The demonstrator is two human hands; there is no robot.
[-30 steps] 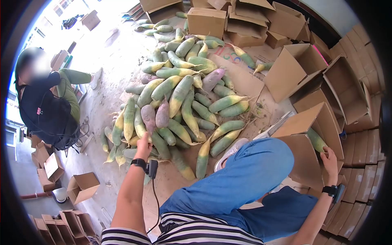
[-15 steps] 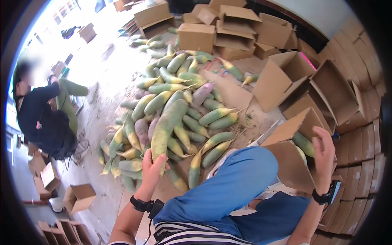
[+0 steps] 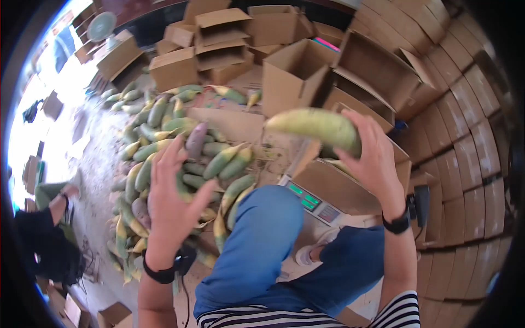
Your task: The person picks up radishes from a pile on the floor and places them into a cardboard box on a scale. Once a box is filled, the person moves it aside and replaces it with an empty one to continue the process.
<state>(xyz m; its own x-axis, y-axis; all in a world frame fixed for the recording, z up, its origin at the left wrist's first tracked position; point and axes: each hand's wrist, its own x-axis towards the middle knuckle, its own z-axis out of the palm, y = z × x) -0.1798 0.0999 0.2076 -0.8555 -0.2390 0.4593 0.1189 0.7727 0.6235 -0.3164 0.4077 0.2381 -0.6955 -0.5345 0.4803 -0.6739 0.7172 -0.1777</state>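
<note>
My right hand (image 3: 374, 156) grips one end of a long green-yellow radish (image 3: 311, 127), slightly blurred, above an open cardboard box (image 3: 342, 188). Part of the box's inside is hidden by the radish and the hand. The box rests on a digital scale (image 3: 309, 202) whose green display is lit. My left hand (image 3: 178, 191) holds nothing; its fingers are apart, in front of a large pile of green and yellow radishes (image 3: 221, 161) on the floor. One purple radish (image 3: 196, 139) lies among them.
Open cardboard boxes (image 3: 295, 76) crowd the far side. Stacked cartons (image 3: 459, 186) form a wall on the right. A person in dark clothing (image 3: 46, 240) sits at the left. A fan (image 3: 102, 26) stands at the far left. My bent knee (image 3: 270, 210) is between pile and scale.
The view has swung right. My left hand, which held a large radish, is now empty. My right hand, empty by the box before, now holds a radish above it.
</note>
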